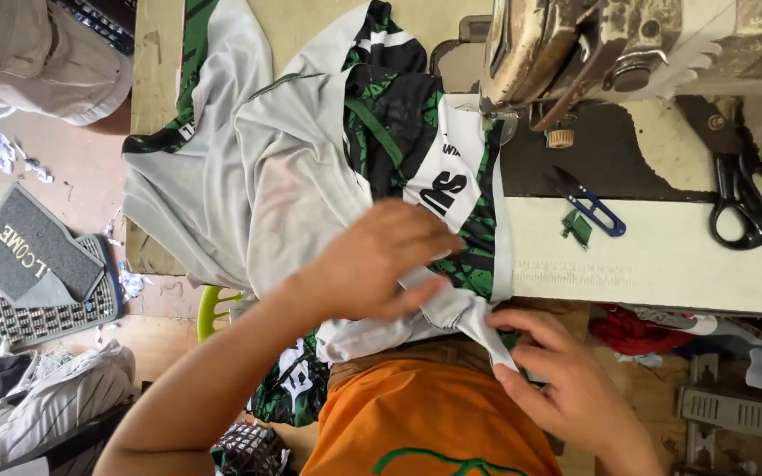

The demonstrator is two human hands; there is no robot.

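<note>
A pale sewing table (663,264) fills the right of the view, and every place below is given relative to it. Across its left end a grey, green and black sports jersey (293,167) is spread, its bulk hanging off the table's near edge towards an orange-clad lap. At the table's far edge a worn cream sewing machine (593,44) is seen, its head standing just beside the jersey's printed white panel. The left hand (381,260) is laid flat on the garment at the table's near-left corner, fingers extended and pressing the cloth down rather than clasped around it. The right hand (557,379) is held just off the table's near edge, a grey strip of the jersey's hem being pinched between thumb and fingertips. On the table's right end black scissors (751,198) are lying, well apart from the garment. Nearer the table's middle, blue-handled thread snips (588,203) are resting, with a small green fabric scrap (577,227) just beside them.
</note>
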